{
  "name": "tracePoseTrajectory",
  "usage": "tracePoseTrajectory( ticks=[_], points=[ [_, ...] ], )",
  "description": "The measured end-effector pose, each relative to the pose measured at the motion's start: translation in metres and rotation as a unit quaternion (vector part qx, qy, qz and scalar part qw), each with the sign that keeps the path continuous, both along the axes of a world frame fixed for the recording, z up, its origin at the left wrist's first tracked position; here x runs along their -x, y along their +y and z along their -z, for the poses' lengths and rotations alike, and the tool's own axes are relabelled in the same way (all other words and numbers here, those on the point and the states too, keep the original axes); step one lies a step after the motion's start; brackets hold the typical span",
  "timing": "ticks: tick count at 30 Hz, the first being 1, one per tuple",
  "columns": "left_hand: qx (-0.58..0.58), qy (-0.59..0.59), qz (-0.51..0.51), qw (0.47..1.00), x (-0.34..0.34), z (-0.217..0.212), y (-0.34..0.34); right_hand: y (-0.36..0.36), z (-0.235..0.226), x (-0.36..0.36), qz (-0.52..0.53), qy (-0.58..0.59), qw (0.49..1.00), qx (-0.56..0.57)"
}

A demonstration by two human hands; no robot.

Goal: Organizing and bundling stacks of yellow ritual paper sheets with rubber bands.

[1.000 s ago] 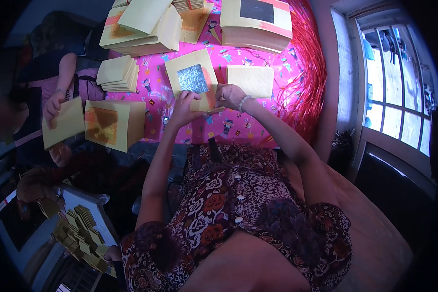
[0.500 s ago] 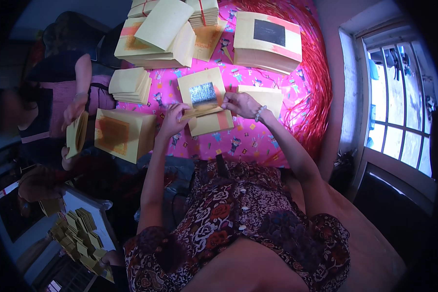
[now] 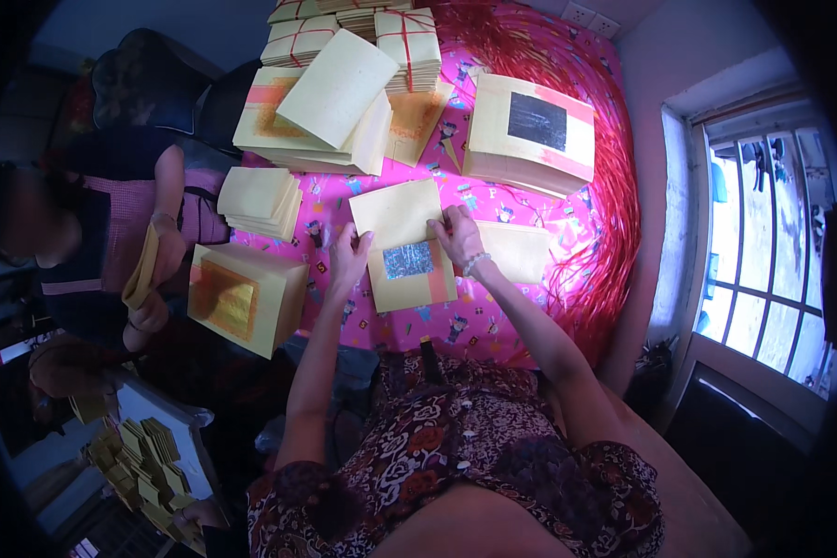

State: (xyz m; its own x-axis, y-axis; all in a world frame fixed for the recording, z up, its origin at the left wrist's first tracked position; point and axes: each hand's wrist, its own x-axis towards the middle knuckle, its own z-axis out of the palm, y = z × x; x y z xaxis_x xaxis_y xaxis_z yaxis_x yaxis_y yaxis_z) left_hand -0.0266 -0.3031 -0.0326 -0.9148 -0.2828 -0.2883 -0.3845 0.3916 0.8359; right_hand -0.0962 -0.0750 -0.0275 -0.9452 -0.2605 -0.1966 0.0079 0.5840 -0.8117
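Both hands on the paper here, centre of the frame: the left hand (image 3: 350,256) has its thumb and fingers closed in around the left edge of a plain yellow paper sheet (image 3: 398,210), while the right hand (image 3: 459,240) pinches its right edge, fingers curled. Just below, toward the wearer, a yellow sheet with a silver foil patch (image 3: 409,263) lies on the pink tablecloth (image 3: 482,337); whether the two are one creased piece, I can't tell. As for progress, up at the top there are bundles (image 3: 409,46) done up with red ties, so some look finished. Plenty appears left: the foil-patched stack (image 3: 493,126) at upper right and the gold-patched stack (image 3: 242,302) at centre left show no ties, and neither does the small pile (image 3: 259,200) above the latter. Red strands (image 3: 614,186) drape down the cloth's right side.
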Motion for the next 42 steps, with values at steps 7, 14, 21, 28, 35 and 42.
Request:
tracePoseTrajectory(
  ticks=[7,14,21,28,35,42],
  points=[
    [0.051,0.014,-0.004,0.999,0.001,-0.001,0.009,-0.004,0.001,-0.007,0.034,0.013,0.999,-0.031],
    [0.089,0.014,-0.003,0.996,0.003,-0.001,0.012,-0.008,0.005,-0.008,0.031,-0.024,0.996,-0.085],
    [0.08,0.018,-0.027,0.996,0.007,-0.003,0.019,-0.01,0.013,-0.007,0.021,-0.046,0.988,-0.148],
    [0.097,0.033,-0.021,0.994,0.004,0.006,0.016,-0.012,0.009,-0.002,-0.002,-0.074,0.98,-0.186],
    [0.135,0.014,-0.003,0.991,0.005,0.003,0.022,-0.014,0.001,0.0,-0.01,-0.101,0.968,-0.231],
    [0.395,0.032,0.084,0.914,0.014,-0.006,0.036,-0.021,-0.005,0.004,-0.02,-0.111,0.957,-0.266]
  ],
)
